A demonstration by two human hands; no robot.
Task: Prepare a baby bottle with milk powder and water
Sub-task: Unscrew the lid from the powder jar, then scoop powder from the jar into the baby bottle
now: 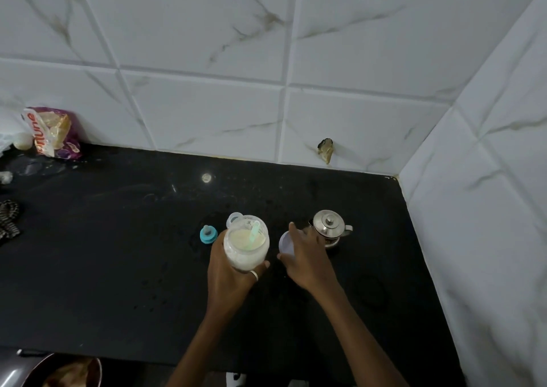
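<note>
An open jar of milk powder [246,243], a pale scoop [255,234] inside, sits gripped in the left hand [229,271] above the black desk [103,253]. The right hand [306,256] closes around a white lid [286,246] just beside it. A blue bottle teat [208,234] stands left of the jar, a steel pot [329,227] just behind the right hand.
</note>
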